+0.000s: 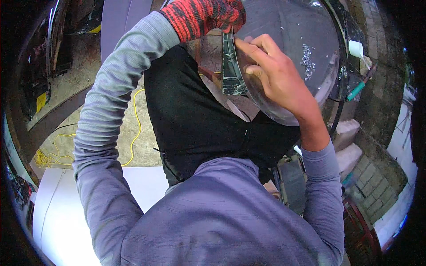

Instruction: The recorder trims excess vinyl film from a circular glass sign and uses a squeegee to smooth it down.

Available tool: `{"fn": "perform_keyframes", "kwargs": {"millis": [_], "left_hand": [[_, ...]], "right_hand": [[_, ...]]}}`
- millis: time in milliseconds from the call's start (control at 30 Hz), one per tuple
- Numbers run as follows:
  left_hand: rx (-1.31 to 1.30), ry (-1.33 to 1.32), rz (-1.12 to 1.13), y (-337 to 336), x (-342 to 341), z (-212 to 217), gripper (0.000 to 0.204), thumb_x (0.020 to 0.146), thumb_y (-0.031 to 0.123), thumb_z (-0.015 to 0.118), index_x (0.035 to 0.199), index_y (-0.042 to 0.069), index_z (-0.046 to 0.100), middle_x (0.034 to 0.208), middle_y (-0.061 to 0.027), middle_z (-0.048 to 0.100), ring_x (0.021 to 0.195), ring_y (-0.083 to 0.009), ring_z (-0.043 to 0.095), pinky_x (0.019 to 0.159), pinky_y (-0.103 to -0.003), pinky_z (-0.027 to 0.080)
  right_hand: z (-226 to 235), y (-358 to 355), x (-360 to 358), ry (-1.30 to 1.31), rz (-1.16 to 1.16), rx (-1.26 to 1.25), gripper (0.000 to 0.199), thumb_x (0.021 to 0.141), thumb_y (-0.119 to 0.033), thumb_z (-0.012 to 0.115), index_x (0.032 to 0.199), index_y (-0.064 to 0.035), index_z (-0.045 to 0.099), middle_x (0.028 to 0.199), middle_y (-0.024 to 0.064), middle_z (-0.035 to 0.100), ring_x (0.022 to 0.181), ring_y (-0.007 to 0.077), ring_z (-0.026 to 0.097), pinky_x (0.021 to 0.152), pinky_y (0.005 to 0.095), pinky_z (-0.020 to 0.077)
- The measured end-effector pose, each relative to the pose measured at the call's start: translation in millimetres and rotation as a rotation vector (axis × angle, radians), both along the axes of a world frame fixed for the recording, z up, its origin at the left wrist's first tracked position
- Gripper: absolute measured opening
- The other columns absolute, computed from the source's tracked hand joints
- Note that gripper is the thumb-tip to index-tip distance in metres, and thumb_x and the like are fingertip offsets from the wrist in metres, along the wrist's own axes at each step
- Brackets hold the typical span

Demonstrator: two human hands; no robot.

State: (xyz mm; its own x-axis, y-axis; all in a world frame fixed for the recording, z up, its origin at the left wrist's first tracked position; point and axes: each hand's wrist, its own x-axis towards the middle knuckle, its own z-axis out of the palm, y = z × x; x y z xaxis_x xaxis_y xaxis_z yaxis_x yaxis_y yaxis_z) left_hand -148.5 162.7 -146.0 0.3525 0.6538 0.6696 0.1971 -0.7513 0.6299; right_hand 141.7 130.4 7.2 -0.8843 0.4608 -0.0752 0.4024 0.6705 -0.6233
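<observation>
My left hand (208, 17), in a red-and-black knitted glove, is closed around the upper end of a narrow dark strip (231, 73). The strip looks like cracked glass, with pale lines across its face, and hangs down between my knees. Close by on its right is my bare right hand (280, 73). Its index finger is stretched out to the strip's edge, and the thumb is bent apart from it. Beneath this hand lies a large round basin with a clear rim (327, 84). Small shiny fragments (307, 62) are scattered inside it.
Right of the basin are a white cylindrical piece (355, 48) and a green-handled tool (356, 91). A yellow cord (136, 128) runs over the floor at left. Behind it is a white panel (144, 181). Pale blocks (347, 155) lie at right.
</observation>
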Motion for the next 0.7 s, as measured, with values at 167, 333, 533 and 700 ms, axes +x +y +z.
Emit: {"fn": "perform_keyframes", "kwargs": {"millis": [167,333,533,700], "left_hand": [[0.014,-0.014,-0.028,-0.5,6.8,1.6,0.017,0.089,0.003,0.065,0.105,0.007,0.067,0.111,-0.0133,0.066,0.100,-0.0295,0.065,0.089,-0.039,0.052],[0.029,-0.042,-0.063,-33.2,11.7,10.1,0.016,0.089,0.003,0.065,0.105,0.007,0.067,0.111,-0.0132,0.066,0.100,-0.0295,0.065,0.089,-0.039,0.051],[0.043,-0.057,-0.098,3.7,21.6,-0.5,0.016,0.089,0.004,0.065,0.105,0.007,0.068,0.111,-0.0131,0.066,0.100,-0.0296,0.065,0.089,-0.039,0.051],[0.051,-0.053,-0.128,49.6,39.7,-7.9,0.016,0.090,0.004,0.064,0.105,0.008,0.068,0.111,-0.0130,0.066,0.100,-0.0296,0.065,0.089,-0.039,0.051]], "right_hand": [[2.5,-0.9,0.0,-0.021,-0.002,-0.001,0.053,0.083,0.002,0.068,0.135,-0.0071,0.059,0.114,0.0160,0.057,0.099,0.0362,0.063,0.085,0.0441,0.0515],[0.1,-0.9,2.2,-0.040,-0.008,0.017,0.055,0.083,0.002,0.069,0.136,-0.0076,0.059,0.113,0.0151,0.056,0.099,0.0355,0.062,0.085,0.0443,0.0511],[-0.6,-0.6,4.0,-0.019,-0.014,0.033,0.055,0.083,0.000,0.070,0.136,-0.0086,0.058,0.111,0.0146,0.056,0.098,0.0349,0.062,0.085,0.0447,0.0507],[2.4,-0.8,2.3,0.014,-0.026,0.013,0.055,0.083,0.000,0.070,0.136,-0.0103,0.059,0.107,0.0144,0.055,0.094,0.0347,0.061,0.083,0.0441,0.0502]]}}
